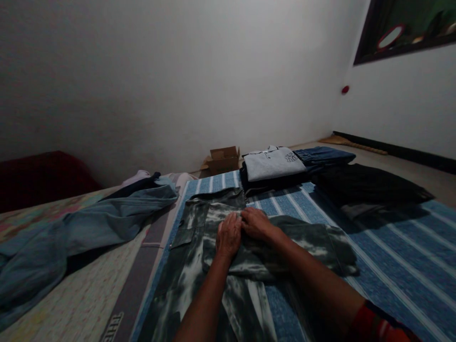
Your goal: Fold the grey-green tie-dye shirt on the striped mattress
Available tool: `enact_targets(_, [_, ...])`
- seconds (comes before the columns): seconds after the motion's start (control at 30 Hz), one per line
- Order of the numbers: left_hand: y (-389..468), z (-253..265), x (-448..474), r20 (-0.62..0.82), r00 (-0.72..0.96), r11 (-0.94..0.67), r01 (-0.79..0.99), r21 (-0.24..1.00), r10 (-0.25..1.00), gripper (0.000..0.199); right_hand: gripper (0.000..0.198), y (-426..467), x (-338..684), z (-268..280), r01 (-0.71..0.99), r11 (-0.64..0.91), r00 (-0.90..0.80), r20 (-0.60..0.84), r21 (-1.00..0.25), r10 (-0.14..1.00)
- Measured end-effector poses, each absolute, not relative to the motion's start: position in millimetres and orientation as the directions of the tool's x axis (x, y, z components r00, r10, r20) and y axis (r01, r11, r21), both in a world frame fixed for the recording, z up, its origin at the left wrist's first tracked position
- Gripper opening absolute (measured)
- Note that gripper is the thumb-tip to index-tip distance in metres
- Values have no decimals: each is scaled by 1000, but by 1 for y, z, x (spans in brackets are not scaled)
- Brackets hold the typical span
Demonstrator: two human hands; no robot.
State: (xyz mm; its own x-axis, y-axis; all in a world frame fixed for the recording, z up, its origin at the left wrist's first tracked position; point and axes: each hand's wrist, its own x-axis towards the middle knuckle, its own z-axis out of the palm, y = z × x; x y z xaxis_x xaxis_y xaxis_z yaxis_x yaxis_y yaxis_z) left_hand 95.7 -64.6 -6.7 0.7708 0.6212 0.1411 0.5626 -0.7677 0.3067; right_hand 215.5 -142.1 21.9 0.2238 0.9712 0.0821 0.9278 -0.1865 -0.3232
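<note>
A dark green and white tie-dye jacket [187,266] lies spread in front of me, with a flap pocket on its left part. One sleeve [309,242] stretches out to the right across it. My left hand [229,232] rests on the upper middle of the garment, its fingers bent into the cloth. Beside it, touching at the fingertips, my right hand [257,223] is closed on the same fabric. The exact grip of the fingertips is partly hidden. Both forearms reach in from below, the right one with a red patterned sleeve.
Under the jacket is a blue striped sheet [392,256]. Behind lie a folded grey shirt [272,164], folded blue jeans [324,156] and dark folded clothes [370,183]. Light blue jeans [107,223] lie loosely at left. A cardboard box [223,160] stands by the wall.
</note>
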Motion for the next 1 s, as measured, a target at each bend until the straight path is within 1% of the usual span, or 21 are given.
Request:
enact_targets(0.03, [-68,-6,97,127,767,-767,584,265,629,48,37,-157,221,23,923,-228,269,97,-309,958])
enact_targets(0.07, [-71,-6,99,119,759,-761,606,232,640,50,35,-174,227,23,911,-287,339,144,-295,929])
enact_targets(0.13, [-74,-6,102,112,748,-753,631,188,655,56,33,-213,238,19,883,-395,447,195,-255,873])
enact_targets(0.27, [-74,-11,106,110,753,-758,629,172,649,62,37,-296,256,-1,754,-637,656,221,-160,722])
enact_targets(0.33, [-73,-12,106,109,755,-760,626,176,647,62,42,-329,261,-10,670,-721,742,210,-180,637])
enact_targets(0.43, [-72,-11,107,99,755,-758,627,180,648,62,49,-359,263,-18,540,-792,842,176,-286,510])
enact_targets(0.53, [-73,-8,107,88,755,-755,628,192,650,63,59,-369,268,-17,422,-807,902,106,-414,417])
enact_targets(0.63, [-74,-7,108,87,753,-752,627,204,652,62,73,-371,279,-13,316,-790,941,67,-526,332])
enact_targets(0.7, [-74,-7,108,95,753,-753,625,206,651,60,80,-373,289,-13,269,-769,954,52,-580,294])
enact_targets(0.77, [-74,-8,108,106,753,-755,622,206,649,60,83,-375,298,-15,218,-746,963,13,-629,270])
enact_targets(0.83, [-74,-8,109,108,753,-755,622,208,649,60,78,-376,304,-19,144,-705,964,-61,-694,257])
enact_targets(0.93, [-73,-9,109,101,750,-750,625,216,654,61,59,-376,303,-22,61,-626,938,-170,-777,303])
enact_targets(1.0, [-73,-8,110,104,749,-749,623,225,655,61,50,-378,297,-18,75,-596,927,-164,-800,337])
